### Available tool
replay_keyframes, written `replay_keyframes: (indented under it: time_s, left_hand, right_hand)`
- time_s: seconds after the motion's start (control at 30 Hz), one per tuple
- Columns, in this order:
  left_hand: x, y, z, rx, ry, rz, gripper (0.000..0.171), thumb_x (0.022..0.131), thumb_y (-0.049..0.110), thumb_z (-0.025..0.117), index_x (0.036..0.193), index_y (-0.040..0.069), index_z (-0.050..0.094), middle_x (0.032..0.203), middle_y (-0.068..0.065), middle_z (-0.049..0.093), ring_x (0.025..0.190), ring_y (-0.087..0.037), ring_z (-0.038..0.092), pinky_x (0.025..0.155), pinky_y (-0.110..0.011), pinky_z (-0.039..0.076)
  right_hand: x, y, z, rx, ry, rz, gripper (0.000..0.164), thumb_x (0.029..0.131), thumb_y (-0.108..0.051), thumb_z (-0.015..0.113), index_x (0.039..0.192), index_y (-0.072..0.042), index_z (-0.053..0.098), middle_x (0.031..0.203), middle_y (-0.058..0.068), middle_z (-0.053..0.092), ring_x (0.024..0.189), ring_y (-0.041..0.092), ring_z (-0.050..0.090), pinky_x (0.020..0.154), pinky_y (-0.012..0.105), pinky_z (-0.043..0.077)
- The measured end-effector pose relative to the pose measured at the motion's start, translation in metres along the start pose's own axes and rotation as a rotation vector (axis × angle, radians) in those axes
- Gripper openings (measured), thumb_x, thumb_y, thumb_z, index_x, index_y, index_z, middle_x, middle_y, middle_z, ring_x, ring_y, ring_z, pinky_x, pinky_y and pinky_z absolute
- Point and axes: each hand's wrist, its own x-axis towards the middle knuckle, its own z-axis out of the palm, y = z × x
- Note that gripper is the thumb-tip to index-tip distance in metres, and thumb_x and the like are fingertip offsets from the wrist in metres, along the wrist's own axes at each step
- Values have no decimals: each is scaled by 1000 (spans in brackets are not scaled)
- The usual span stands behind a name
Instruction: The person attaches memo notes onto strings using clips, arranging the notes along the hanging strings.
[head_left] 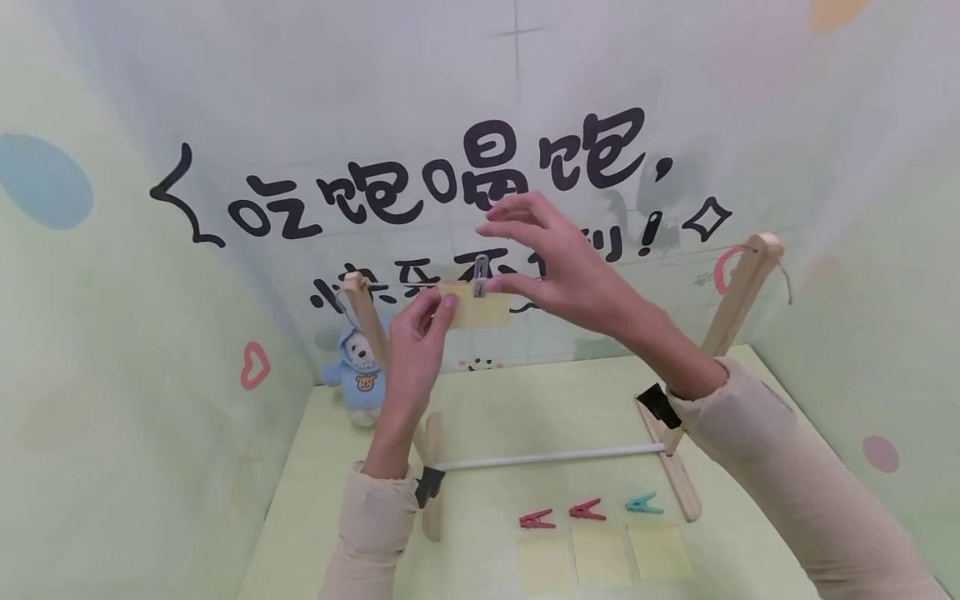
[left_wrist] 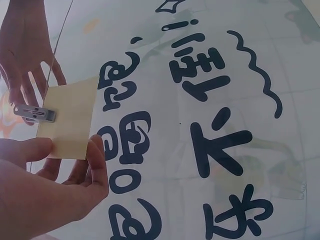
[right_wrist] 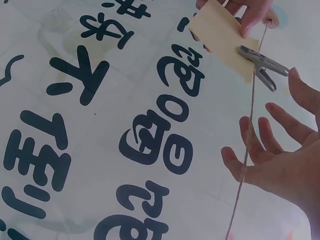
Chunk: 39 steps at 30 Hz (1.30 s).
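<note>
A yellow paper note hangs at the string, held there by a grey clothespin that bites its upper edge. My left hand pinches the note's left end, thumb in front and fingers behind, as the left wrist view shows. Beside the clothespin, my right hand is spread with its fingers apart and nothing between them. Its thumb tip is close to the clothespin's handles in the right wrist view.
Wooden posts carry the string, with a white rod low between them. On the table lie red clothespins, a teal clothespin and several yellow notes. A blue-hooded plush toy sits behind the left post.
</note>
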Motion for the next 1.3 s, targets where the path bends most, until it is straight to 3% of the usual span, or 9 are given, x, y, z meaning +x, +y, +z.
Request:
replay_keyframes:
  time_s: [0.23,0.33,0.6,0.8,1.03,1.17,1.3]
  left_hand:
    - [-4,-3,2,0,9,-41,17,112,15,65,110,-1,69,109,-9,69,101,-13,63,99,-23,52]
    - [-4,-5,3,-3,-1,-48,17,111,15,65,113,-1,69,111,-9,70,105,-15,65,103,-27,53]
    - [-5,-7,5,-15,-40,-62,31,111,13,66,137,-3,67,136,-21,71,130,-31,68,119,-43,49]
    - [-3,-10,6,3,-44,-58,35,110,13,68,142,-1,66,140,-20,71,131,-32,68,118,-44,50]
    - [-6,-17,7,13,-44,-72,32,108,12,70,136,-3,68,134,-20,73,124,-26,70,112,-33,53]
    - [-11,-26,5,1,-29,-88,27,107,10,71,131,-3,69,128,-19,74,116,-16,71,106,-24,54]
    - [-23,-42,2,-10,-38,-114,24,108,11,70,129,-1,70,131,-17,75,118,-13,71,107,-22,53]
  right_hand:
    - [-50,-6,-7,9,194,-137,33,95,5,81,127,4,75,138,21,65,134,30,60,115,27,47]
    - [-72,-8,-9,24,221,-163,33,92,10,79,124,4,76,133,20,68,129,29,62,114,24,46]
    - [-128,1,-4,27,136,-108,24,100,0,76,123,-8,78,127,7,72,119,20,67,109,17,46]
    - [-175,25,14,20,19,28,39,93,10,79,122,-16,77,127,1,71,117,15,67,104,14,49]
    - [-218,46,31,65,-20,127,37,94,12,77,118,-16,77,124,1,70,116,12,66,92,25,61]
    - [-233,53,34,91,-12,153,36,94,11,77,118,-17,76,123,2,70,115,10,66,91,22,60]
    - [-248,57,36,90,-5,196,36,95,9,78,118,-19,77,124,0,70,115,8,66,90,19,58]
